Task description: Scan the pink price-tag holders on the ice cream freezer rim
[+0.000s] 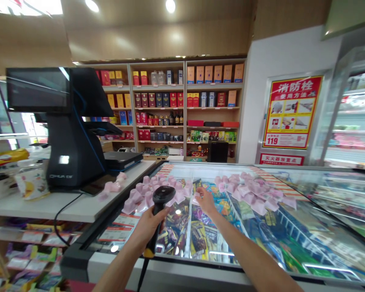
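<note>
My left hand is wrapped round the handle of a black barcode scanner, held upright with its head above the freezer's glass lid. A cable runs down from its yellow-tipped base. To the right, my right hand has its thumb and fingers pinched together on a small pink cup-shaped pack, mostly covered by the fingers. Many more such packs form a left pile behind the scanner and a right pile farther along the glass.
Beneath the glass, a chest freezer holds bagged goods in wire baskets. On the white counter at left stand a black checkout terminal and several loose pink packs. Shelves of boxed goods line the back wall.
</note>
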Demonstrator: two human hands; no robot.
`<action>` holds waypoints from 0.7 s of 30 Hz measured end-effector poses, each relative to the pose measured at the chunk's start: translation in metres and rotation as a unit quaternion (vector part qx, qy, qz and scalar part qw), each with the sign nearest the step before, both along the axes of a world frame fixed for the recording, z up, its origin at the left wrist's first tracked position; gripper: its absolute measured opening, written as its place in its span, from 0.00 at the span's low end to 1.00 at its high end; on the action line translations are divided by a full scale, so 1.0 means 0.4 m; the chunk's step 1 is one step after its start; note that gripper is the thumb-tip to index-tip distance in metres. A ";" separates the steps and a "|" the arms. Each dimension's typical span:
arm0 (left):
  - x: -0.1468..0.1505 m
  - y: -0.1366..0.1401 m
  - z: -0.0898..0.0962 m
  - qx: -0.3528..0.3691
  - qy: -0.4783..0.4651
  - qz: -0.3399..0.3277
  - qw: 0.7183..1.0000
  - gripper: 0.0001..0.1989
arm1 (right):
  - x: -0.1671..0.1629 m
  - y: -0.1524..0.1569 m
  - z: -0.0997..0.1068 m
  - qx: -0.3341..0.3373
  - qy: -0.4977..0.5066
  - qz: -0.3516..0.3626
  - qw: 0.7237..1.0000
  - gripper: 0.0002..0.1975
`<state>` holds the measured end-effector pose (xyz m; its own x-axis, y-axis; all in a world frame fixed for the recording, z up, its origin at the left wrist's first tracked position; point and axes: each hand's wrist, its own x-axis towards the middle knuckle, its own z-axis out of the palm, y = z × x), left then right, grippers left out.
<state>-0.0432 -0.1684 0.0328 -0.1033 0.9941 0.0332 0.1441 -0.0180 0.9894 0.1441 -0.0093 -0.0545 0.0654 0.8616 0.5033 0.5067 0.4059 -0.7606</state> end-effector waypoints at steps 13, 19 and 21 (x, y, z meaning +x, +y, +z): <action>0.025 0.007 -0.033 -0.018 0.004 -0.008 1.000 0.18 | 0.162 0.058 0.055 0.035 -0.240 -0.164 0.956 0.19; 0.053 0.006 -0.029 -0.022 0.008 -0.040 0.999 0.18 | 0.265 0.055 0.088 -0.011 -0.405 -0.151 0.902 0.13; 0.069 0.010 -0.028 -0.030 0.010 -0.057 0.998 0.18 | 0.282 0.039 0.103 -0.010 -0.399 -0.149 0.905 0.10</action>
<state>-0.0155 -0.1646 0.0216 0.0105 0.9996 -0.0253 0.1650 0.0232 0.9860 0.2569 0.0063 -0.0132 -0.0806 0.8750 0.4775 0.9824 0.1507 -0.1102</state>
